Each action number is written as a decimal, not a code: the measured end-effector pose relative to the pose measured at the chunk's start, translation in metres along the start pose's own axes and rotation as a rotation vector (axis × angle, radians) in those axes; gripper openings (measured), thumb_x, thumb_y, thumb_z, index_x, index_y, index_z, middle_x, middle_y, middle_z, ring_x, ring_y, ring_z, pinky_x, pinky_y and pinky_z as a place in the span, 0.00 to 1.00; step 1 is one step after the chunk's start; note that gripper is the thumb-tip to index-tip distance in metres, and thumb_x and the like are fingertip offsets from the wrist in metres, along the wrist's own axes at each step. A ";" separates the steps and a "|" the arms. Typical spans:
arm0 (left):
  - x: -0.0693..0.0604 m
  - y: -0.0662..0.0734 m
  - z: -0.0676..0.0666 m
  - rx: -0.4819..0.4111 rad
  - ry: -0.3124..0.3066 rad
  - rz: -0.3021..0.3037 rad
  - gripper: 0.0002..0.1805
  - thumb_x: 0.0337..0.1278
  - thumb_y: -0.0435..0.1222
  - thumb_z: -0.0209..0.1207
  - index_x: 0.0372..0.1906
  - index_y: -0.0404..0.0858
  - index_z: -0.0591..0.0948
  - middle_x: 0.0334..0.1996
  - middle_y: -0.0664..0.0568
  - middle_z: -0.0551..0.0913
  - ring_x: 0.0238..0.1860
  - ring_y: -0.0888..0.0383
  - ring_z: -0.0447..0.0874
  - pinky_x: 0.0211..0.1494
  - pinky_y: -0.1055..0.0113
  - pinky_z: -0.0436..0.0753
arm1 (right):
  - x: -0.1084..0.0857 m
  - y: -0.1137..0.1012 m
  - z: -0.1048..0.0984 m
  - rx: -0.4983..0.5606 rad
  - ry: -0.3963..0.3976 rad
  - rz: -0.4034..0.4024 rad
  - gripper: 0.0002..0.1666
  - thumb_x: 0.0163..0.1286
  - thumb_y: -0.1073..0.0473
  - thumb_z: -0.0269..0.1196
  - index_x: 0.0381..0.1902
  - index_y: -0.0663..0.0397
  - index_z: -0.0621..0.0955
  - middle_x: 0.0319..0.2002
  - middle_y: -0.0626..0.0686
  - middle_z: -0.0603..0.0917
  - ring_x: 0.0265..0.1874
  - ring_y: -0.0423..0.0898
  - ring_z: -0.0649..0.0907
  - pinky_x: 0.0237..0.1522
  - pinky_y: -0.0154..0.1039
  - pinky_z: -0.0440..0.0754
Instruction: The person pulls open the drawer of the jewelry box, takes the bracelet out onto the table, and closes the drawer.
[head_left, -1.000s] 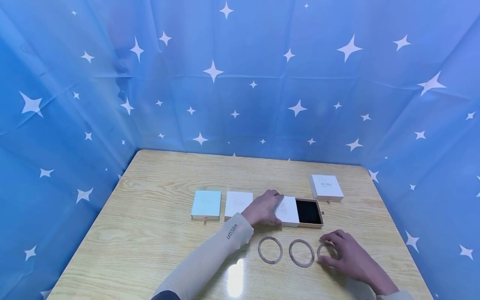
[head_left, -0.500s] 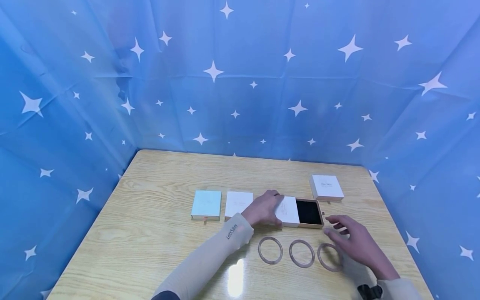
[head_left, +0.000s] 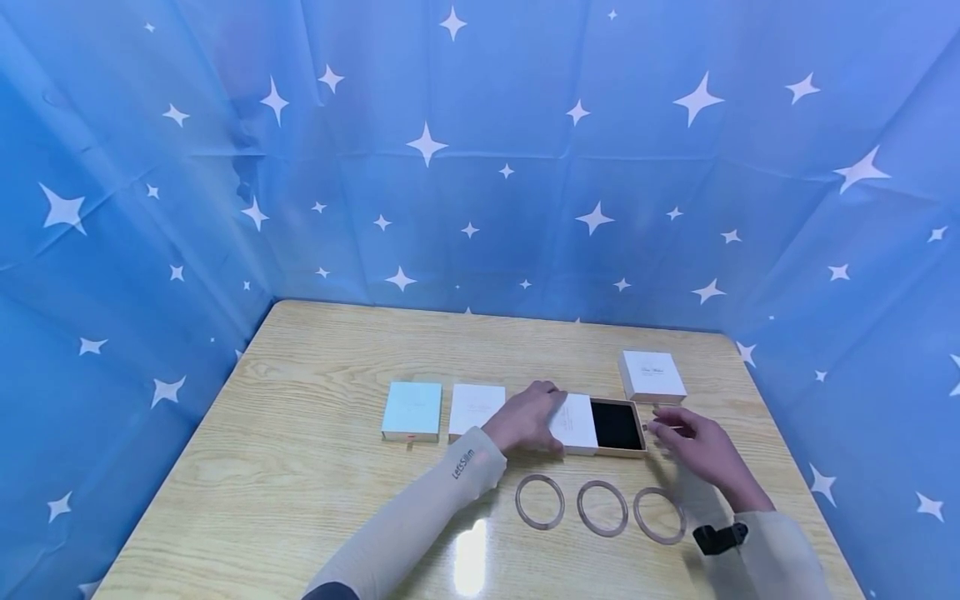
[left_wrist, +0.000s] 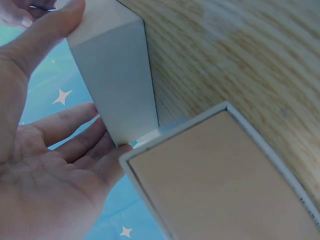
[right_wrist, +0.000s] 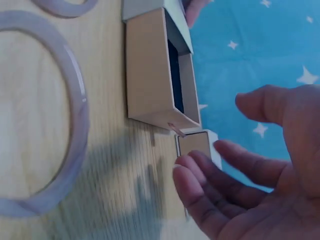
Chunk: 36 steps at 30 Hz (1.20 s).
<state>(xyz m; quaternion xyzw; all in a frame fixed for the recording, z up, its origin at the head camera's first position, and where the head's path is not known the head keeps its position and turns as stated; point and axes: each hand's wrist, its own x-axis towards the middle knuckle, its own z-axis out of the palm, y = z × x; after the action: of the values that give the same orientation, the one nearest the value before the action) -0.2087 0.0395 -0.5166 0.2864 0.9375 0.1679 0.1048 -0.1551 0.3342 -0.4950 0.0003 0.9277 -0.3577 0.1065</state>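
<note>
My left hand (head_left: pixel 528 417) grips a white drawer-style gift box (head_left: pixel 576 423), thumb on one side and fingers on the other, as the left wrist view also shows. Its drawer (right_wrist: pixel 147 70) is pulled partly out to the right and has a black lining. My right hand (head_left: pixel 701 446) hovers beside the drawer's end, close to the small pull tab (right_wrist: pixel 177 130). In the right wrist view its thumb and fingers stand apart with nothing between them. Three pale bangles lie in a row in front: a left bangle (head_left: pixel 517 500), a middle bangle (head_left: pixel 580 504) and a right bangle (head_left: pixel 637 508).
A light blue box (head_left: pixel 412 408) and a white box (head_left: pixel 477 404) stand left of the gripped box, the white one partly behind my left hand. Another white box (head_left: pixel 652 372) sits at the back right. The wooden table (head_left: pixel 315 358) meets a blue star-patterned curtain (head_left: pixel 510 208).
My right hand has left the right bangle, which lies on the table, and has moved up to the drawer's end. My left hand and the boxes have stayed put.
</note>
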 end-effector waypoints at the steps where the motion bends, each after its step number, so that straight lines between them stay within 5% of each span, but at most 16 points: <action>1: 0.000 0.000 0.000 0.002 0.000 0.001 0.55 0.40 0.56 0.79 0.76 0.43 0.69 0.70 0.52 0.74 0.70 0.57 0.71 0.70 0.68 0.77 | 0.003 0.001 0.000 0.036 -0.017 0.028 0.35 0.79 0.42 0.56 0.70 0.63 0.73 0.58 0.64 0.85 0.51 0.53 0.87 0.42 0.34 0.86; 11: 0.001 0.001 -0.001 -0.002 -0.006 -0.006 0.54 0.40 0.55 0.80 0.75 0.43 0.69 0.70 0.52 0.74 0.70 0.57 0.72 0.69 0.68 0.77 | 0.027 0.010 0.003 0.245 -0.077 0.181 0.29 0.80 0.52 0.55 0.64 0.73 0.76 0.47 0.61 0.90 0.40 0.43 0.90 0.43 0.35 0.88; 18: 0.000 0.001 -0.001 0.003 -0.003 -0.001 0.55 0.40 0.55 0.80 0.75 0.43 0.69 0.70 0.52 0.74 0.70 0.57 0.71 0.70 0.68 0.77 | 0.033 0.017 0.009 0.193 -0.081 0.156 0.19 0.78 0.63 0.56 0.57 0.73 0.81 0.40 0.58 0.90 0.36 0.43 0.88 0.39 0.37 0.89; 36: 0.000 0.001 0.000 -0.013 -0.004 -0.009 0.55 0.39 0.55 0.80 0.76 0.43 0.69 0.71 0.52 0.73 0.71 0.57 0.71 0.71 0.68 0.76 | 0.034 0.017 0.018 0.111 -0.016 0.123 0.14 0.74 0.64 0.59 0.48 0.70 0.85 0.34 0.55 0.90 0.30 0.39 0.87 0.33 0.32 0.87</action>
<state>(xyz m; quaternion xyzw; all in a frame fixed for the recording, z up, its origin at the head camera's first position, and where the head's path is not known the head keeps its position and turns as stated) -0.2085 0.0400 -0.5160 0.2818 0.9374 0.1730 0.1093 -0.1838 0.3321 -0.5256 0.0603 0.9038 -0.4014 0.1357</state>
